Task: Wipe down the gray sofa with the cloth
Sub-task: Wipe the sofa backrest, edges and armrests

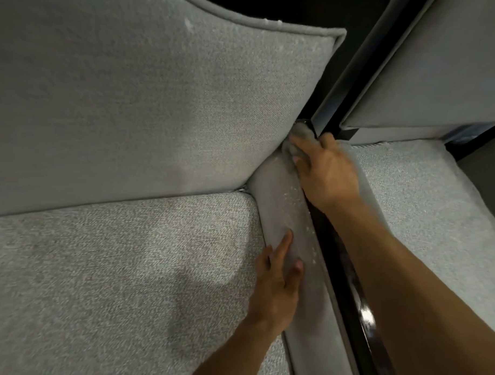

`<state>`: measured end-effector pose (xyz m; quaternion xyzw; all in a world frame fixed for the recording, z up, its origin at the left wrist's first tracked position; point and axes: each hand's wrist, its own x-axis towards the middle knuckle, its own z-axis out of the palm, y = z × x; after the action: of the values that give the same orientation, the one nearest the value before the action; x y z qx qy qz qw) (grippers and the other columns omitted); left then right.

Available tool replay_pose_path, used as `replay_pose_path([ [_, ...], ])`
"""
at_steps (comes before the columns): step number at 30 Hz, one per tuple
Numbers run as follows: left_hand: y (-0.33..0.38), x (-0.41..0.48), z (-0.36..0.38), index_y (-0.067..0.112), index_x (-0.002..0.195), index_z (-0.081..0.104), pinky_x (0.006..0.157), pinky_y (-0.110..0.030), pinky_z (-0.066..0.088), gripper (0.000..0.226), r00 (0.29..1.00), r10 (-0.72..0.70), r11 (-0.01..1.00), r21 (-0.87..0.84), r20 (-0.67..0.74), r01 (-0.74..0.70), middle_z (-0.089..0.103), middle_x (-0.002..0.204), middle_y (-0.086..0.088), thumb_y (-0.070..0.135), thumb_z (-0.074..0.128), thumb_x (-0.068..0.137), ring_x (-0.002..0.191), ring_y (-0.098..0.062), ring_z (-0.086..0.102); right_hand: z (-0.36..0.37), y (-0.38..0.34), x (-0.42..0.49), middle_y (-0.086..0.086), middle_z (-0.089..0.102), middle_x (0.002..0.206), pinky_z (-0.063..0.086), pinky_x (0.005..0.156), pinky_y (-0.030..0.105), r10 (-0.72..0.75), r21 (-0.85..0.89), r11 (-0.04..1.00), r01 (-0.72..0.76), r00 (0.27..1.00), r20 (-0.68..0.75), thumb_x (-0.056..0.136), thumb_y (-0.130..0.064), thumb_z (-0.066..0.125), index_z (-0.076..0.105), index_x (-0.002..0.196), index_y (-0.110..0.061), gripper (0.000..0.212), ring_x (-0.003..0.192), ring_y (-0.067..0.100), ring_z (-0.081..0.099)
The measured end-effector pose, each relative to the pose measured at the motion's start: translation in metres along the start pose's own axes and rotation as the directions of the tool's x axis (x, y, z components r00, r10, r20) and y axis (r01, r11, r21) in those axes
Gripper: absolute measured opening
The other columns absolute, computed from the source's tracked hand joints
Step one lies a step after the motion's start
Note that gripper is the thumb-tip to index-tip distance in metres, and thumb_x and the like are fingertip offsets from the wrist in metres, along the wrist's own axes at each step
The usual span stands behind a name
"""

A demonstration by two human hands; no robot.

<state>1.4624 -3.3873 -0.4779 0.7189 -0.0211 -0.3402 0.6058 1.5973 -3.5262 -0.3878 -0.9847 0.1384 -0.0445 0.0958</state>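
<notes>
Armrest (280,203) of gray sofa: long axis runs from bottom of view up to back cushion (153,106), leaning slightly left. White specks on its fabric. Cloth (299,142) gray, wadded at armrest far end against back cushion corner; own axis unreadable. Right hand (327,176) curled around cloth. Left hand (277,284) flat on armrest, fingers straight, slightly spread. Glossy black trim (344,268) runs alongside the armrest; second gray seat (409,195) beyond.

Seat cushion (103,262): wide open, room for us to pass.
Corner: tight; back cushion (153,106) & black frame (351,71) box in our right hand (327,176).
</notes>
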Motion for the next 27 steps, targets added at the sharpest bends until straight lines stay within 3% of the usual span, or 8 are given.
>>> replay_pose_path([
  [3, -0.001, 0.001, -0.001, 0.091, 0.126, 0.012, 0.119, -0.045, 0.035, 0.046, 1.0, 0.0, 1.0, 0.003, 0.01, 0.0, 0.01, 0.164, 0.007, 0.069, 0.037, 0.094, 0.151, -0.019, 0.031, 0.004, 0.005, -0.011, 0.01, 0.05, 0.121, 0.053, 0.087, 0.052, -0.017, 0.005, 1.0, 0.017, 0.998, -0.065, 0.103, -0.035, 0.049, 0.041, 0.15, -0.034, 0.048, 0.104, 0.033, 0.058],
  [8, -0.003, -0.001, -0.002, 0.089, 0.13, 0.009, 0.11, -0.056, 0.043, 0.045, 1.0, -0.017, 0.999, 0.047, 0.011, 0.016, 0.006, 0.165, 0.009, 0.071, 0.035, 0.097, 0.144, -0.02, 0.041, 0.01, -0.016, 0.024, 0.014, 0.049, 0.135, 0.05, 0.094, 0.048, 0.153, 0.052, 0.988, -0.148, 0.983, -0.102, 0.103, -0.032, 0.05, 0.04, 0.152, -0.022, 0.051, 0.114, 0.038, 0.058],
  [10, -0.003, -0.001, -0.003, 0.088, 0.13, 0.009, 0.11, -0.055, 0.044, 0.046, 0.999, -0.028, 0.999, 0.034, 0.032, 0.027, 0.004, 0.165, 0.012, 0.072, 0.035, 0.096, 0.144, -0.022, 0.042, 0.009, -0.014, 0.024, 0.013, 0.049, 0.135, 0.049, 0.094, 0.046, 0.116, 0.056, 0.992, -0.112, 0.99, -0.083, 0.103, -0.033, 0.048, 0.041, 0.152, -0.024, 0.05, 0.115, 0.037, 0.057],
  [14, -0.003, -0.002, -0.005, 0.091, 0.125, 0.01, 0.116, -0.048, 0.04, 0.045, 0.999, -0.014, 1.0, 0.007, 0.044, 0.013, 0.004, 0.165, 0.011, 0.068, 0.038, 0.098, 0.147, -0.019, 0.036, -0.008, 0.006, -0.01, 0.011, 0.05, 0.128, 0.047, 0.079, 0.037, -0.056, 0.034, 0.998, 0.056, 0.998, 0.004, 0.105, -0.033, 0.047, 0.039, 0.153, -0.028, 0.049, 0.102, 0.031, 0.058],
  [17, -0.001, -0.001, -0.005, 0.09, 0.127, 0.009, 0.119, -0.048, 0.034, 0.048, 0.999, -0.021, 0.999, 0.048, 0.033, 0.02, 0.004, 0.167, 0.007, 0.063, 0.04, 0.102, 0.154, -0.019, 0.024, -0.016, 0.017, -0.056, 0.011, 0.055, 0.118, 0.053, 0.071, 0.042, -0.151, -0.07, 0.986, 0.151, 0.989, 0.007, 0.105, -0.035, 0.047, 0.042, 0.151, -0.026, 0.047, 0.083, 0.031, 0.061],
  [20, -0.002, -0.001, -0.005, 0.09, 0.127, 0.008, 0.114, -0.044, 0.04, 0.048, 1.0, -0.019, 0.997, 0.073, 0.023, 0.017, 0.002, 0.167, 0.009, 0.063, 0.038, 0.102, 0.154, -0.016, 0.024, -0.021, 0.025, -0.098, 0.006, 0.057, 0.106, 0.046, 0.07, 0.042, -0.254, -0.264, 0.933, 0.244, 0.967, -0.004, 0.107, -0.031, 0.045, 0.05, 0.145, -0.024, 0.038, 0.073, 0.028, 0.061],
  [24, -0.005, 0.0, -0.003, 0.089, 0.129, 0.008, 0.114, -0.048, 0.04, 0.047, 1.0, 0.001, 0.997, 0.074, 0.003, -0.001, 0.007, 0.165, 0.006, 0.067, 0.038, 0.1, 0.153, -0.019, 0.024, -0.02, 0.017, -0.078, 0.007, 0.055, 0.106, 0.033, 0.076, 0.041, -0.403, -0.499, 0.787, 0.364, 0.915, 0.031, 0.099, -0.027, 0.058, 0.053, 0.141, -0.022, 0.043, 0.079, 0.029, 0.057],
  [27, -0.01, 0.0, -0.004, 0.087, 0.132, 0.007, 0.107, -0.055, 0.046, 0.049, 1.0, 0.029, 0.996, 0.079, 0.0, -0.028, 0.01, 0.162, 0.007, 0.079, 0.029, 0.089, 0.15, -0.019, 0.03, -0.007, -0.004, -0.012, 0.008, 0.052, 0.111, 0.036, 0.085, 0.047, -0.386, -0.637, 0.693, 0.337, 0.92, 0.068, 0.094, -0.028, 0.063, 0.055, 0.133, -0.022, 0.041, 0.094, 0.033, 0.054],
])
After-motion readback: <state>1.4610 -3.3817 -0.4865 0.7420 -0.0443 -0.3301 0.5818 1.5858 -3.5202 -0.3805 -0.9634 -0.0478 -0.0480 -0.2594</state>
